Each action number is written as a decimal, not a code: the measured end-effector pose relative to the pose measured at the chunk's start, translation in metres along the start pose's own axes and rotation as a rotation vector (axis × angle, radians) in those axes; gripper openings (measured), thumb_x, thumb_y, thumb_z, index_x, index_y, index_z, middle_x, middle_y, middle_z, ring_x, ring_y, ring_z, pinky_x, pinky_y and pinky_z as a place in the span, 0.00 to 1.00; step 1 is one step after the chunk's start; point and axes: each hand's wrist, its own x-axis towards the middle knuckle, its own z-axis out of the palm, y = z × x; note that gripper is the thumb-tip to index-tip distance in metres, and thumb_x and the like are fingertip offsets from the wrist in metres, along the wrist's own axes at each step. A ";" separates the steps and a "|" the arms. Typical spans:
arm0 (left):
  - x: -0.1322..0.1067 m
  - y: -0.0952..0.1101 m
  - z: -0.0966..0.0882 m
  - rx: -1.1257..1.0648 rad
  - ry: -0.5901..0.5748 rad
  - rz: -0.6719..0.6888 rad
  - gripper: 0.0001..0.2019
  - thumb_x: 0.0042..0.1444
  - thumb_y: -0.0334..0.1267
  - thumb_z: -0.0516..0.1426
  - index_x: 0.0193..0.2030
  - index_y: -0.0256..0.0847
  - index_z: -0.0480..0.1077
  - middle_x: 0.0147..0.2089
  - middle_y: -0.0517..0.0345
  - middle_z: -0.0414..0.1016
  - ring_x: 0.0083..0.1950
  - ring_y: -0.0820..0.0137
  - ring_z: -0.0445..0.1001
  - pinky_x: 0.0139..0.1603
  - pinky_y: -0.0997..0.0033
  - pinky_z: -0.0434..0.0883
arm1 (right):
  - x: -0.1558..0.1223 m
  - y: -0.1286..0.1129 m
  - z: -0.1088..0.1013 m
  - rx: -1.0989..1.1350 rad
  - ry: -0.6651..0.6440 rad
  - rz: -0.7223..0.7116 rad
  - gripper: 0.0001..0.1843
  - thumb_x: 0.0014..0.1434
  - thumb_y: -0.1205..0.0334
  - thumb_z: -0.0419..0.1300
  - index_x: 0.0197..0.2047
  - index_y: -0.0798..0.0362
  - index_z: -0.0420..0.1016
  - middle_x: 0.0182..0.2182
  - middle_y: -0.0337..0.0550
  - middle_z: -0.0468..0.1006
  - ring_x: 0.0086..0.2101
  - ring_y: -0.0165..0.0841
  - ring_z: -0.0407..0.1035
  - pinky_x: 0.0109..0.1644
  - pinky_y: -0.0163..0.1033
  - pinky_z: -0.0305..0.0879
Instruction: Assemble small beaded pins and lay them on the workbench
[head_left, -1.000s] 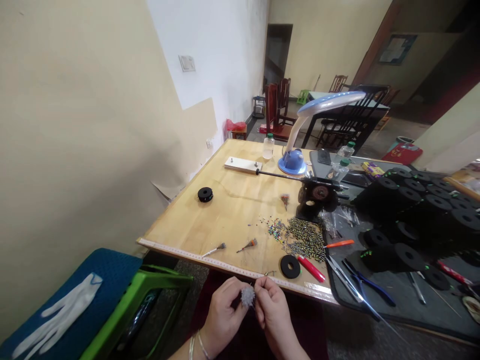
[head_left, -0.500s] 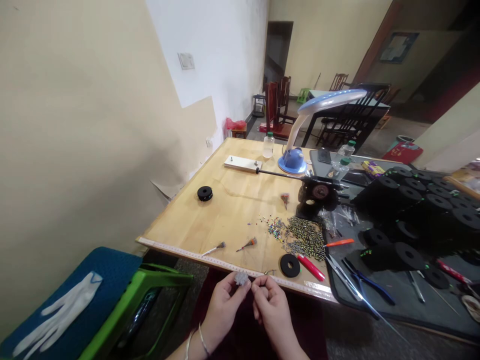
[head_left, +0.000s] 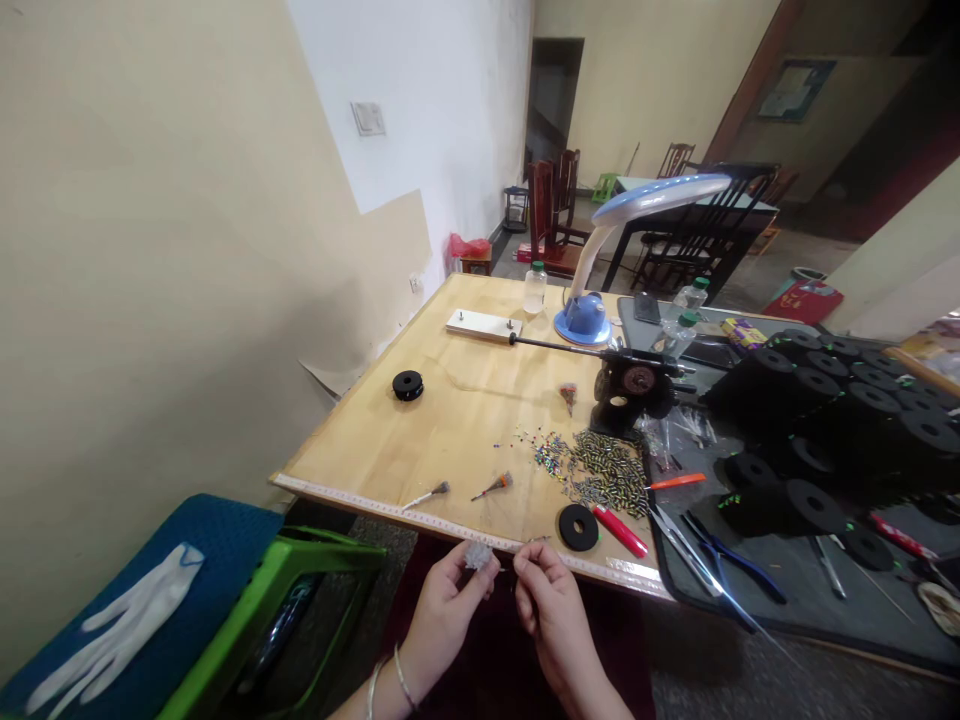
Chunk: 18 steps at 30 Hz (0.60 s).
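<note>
Pinching a grey tuft [head_left: 478, 556] at bottom centre, the left hand [head_left: 448, 612] faces the right hand [head_left: 547, 612], whose fingertips are pinched together on something unclear. A wooden table [head_left: 465, 420] fills mid-frame, with dining chairs [head_left: 556, 195] beyond.

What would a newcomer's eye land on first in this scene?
Probably the heap of black spools at the right of the table, and the blue desk lamp at its far edge. In front, the left hand pinches a small grey tuft, the right hand close beside it.
</note>
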 end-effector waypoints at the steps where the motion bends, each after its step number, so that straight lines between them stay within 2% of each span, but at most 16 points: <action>1: 0.000 0.000 0.000 -0.001 -0.004 -0.005 0.15 0.54 0.47 0.60 0.26 0.38 0.66 0.23 0.63 0.65 0.27 0.72 0.62 0.29 0.75 0.63 | 0.000 0.000 -0.001 0.011 -0.001 0.005 0.21 0.50 0.44 0.64 0.29 0.52 0.64 0.09 0.23 0.58 0.11 0.19 0.42 0.14 0.27 0.36; 12: 0.001 -0.002 -0.002 -0.009 -0.019 -0.003 0.13 0.55 0.44 0.60 0.26 0.38 0.66 0.22 0.65 0.63 0.25 0.73 0.61 0.28 0.76 0.62 | -0.002 -0.002 -0.001 -0.010 -0.008 -0.051 0.20 0.50 0.45 0.65 0.28 0.52 0.64 0.12 0.23 0.55 0.14 0.20 0.43 0.17 0.28 0.37; 15: 0.001 -0.001 -0.002 -0.004 -0.002 0.008 0.11 0.54 0.44 0.60 0.29 0.38 0.69 0.23 0.64 0.65 0.25 0.73 0.61 0.27 0.76 0.62 | -0.004 -0.005 0.000 -0.010 -0.023 -0.017 0.20 0.48 0.46 0.67 0.27 0.52 0.64 0.13 0.22 0.52 0.14 0.20 0.40 0.17 0.28 0.35; 18: 0.003 0.002 -0.001 -0.002 0.013 0.024 0.11 0.53 0.44 0.61 0.32 0.37 0.73 0.25 0.62 0.69 0.29 0.71 0.65 0.31 0.74 0.65 | -0.004 -0.006 -0.001 -0.008 -0.050 0.033 0.19 0.48 0.48 0.67 0.28 0.52 0.64 0.13 0.21 0.49 0.14 0.20 0.38 0.17 0.28 0.33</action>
